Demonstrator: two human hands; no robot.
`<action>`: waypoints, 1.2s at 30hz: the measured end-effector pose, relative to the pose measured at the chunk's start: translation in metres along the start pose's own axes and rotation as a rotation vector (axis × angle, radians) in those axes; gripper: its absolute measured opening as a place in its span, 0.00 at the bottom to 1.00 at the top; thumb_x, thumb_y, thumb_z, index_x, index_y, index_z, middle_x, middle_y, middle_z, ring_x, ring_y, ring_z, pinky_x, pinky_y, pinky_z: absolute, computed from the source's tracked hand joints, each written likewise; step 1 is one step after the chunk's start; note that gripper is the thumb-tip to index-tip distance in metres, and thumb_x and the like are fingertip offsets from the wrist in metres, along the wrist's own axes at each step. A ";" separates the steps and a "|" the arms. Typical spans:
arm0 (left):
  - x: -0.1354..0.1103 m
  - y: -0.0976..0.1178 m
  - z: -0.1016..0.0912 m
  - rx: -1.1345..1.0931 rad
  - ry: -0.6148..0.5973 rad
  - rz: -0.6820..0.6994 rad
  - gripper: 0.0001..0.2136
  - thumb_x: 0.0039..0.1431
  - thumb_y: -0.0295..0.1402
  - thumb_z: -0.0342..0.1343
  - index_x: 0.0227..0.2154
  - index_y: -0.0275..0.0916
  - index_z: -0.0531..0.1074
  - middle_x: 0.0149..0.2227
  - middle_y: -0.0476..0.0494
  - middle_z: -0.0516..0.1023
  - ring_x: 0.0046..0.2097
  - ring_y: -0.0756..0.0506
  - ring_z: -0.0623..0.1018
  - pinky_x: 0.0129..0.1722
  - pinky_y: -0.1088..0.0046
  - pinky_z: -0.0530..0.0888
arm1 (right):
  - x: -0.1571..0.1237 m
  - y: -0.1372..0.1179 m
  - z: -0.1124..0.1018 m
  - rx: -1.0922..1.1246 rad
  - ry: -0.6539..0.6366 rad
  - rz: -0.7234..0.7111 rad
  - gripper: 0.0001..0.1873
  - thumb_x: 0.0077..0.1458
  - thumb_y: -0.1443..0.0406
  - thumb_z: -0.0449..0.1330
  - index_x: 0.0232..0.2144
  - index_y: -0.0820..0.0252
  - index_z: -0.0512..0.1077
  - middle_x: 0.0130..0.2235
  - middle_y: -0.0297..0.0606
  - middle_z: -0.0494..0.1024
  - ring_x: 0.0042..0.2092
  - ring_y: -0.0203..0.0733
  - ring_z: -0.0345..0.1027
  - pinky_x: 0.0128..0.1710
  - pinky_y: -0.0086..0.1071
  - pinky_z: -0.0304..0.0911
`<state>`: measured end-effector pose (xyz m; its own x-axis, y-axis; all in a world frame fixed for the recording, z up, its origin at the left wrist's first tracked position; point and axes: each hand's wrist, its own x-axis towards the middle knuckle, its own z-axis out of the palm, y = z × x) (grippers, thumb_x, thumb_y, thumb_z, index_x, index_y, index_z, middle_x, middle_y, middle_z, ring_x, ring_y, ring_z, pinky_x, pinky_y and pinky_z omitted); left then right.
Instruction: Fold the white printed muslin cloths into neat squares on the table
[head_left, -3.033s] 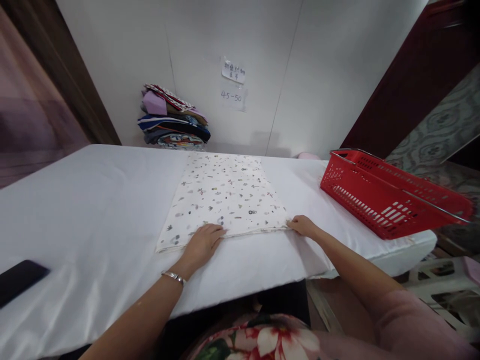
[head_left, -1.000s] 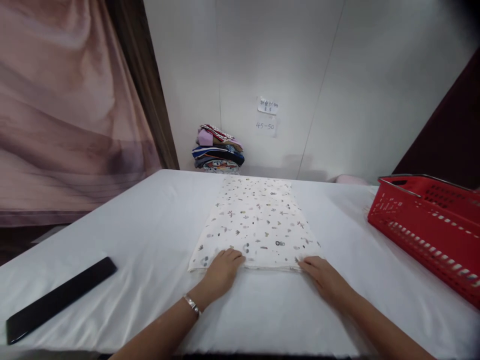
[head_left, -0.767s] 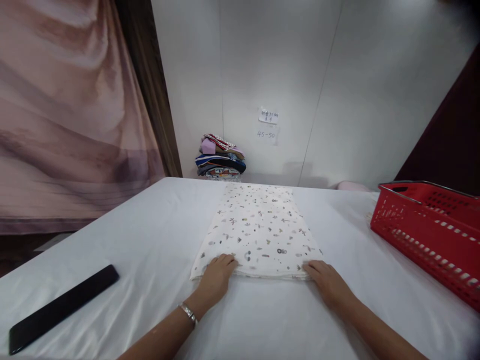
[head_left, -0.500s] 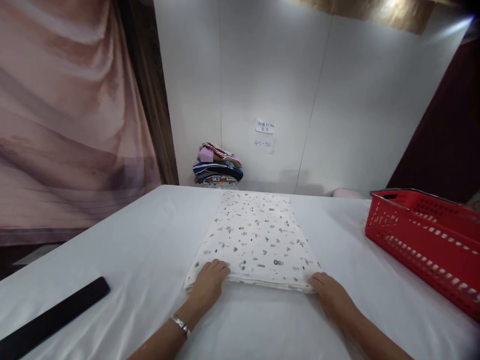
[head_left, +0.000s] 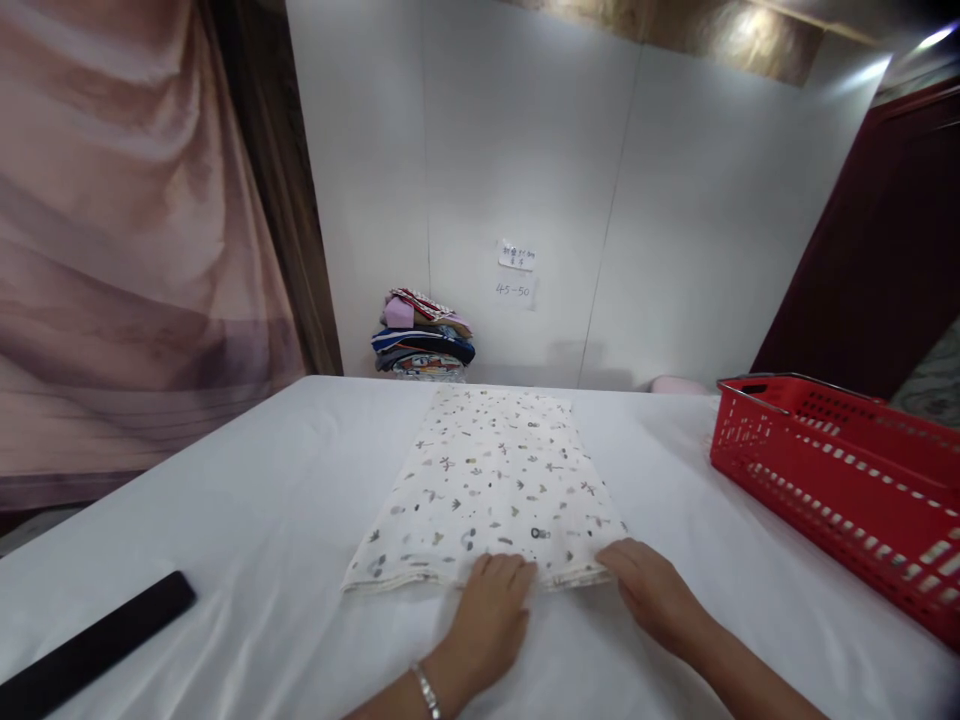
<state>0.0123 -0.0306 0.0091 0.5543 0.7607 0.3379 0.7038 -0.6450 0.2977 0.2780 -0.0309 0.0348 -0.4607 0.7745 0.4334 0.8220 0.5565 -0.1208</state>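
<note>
A folded white cloth (head_left: 495, 470) with small printed figures lies flat in front of me, its layered near edge facing me. My left hand (head_left: 491, 610), with a silver bracelet at the wrist, is at the middle of that near edge. Its fingers bend over the edge and the thumb is hidden. At the near right corner, my right hand (head_left: 649, 585) pinches the cloth, fingers on top.
The cloth rests on a white-covered table (head_left: 262, 480). To the right stands a red plastic basket (head_left: 832, 470) with a metal handle. A long black strip (head_left: 97, 640) lies at the near left. Behind the table rises a stack of folded fabrics (head_left: 424, 335) against the wall.
My left hand has moved right along the near edge, from the left corner to the middle. My right hand stays at the right corner. The view has shifted slightly.
</note>
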 end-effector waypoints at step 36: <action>-0.029 0.046 -0.188 -0.184 0.610 0.195 0.07 0.55 0.28 0.49 0.33 0.45 0.71 0.29 0.44 0.72 0.31 0.45 0.73 0.23 0.70 0.72 | 0.054 -0.033 0.054 0.339 0.458 -0.032 0.21 0.54 0.67 0.52 0.52 0.57 0.61 0.47 0.45 0.72 0.49 0.47 0.65 0.48 0.42 0.62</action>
<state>-0.0555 -0.0959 0.1808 0.2749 0.4864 0.8294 0.4992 -0.8094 0.3093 0.2079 0.0087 0.0134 -0.2295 0.5882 0.7754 0.6217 0.7016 -0.3482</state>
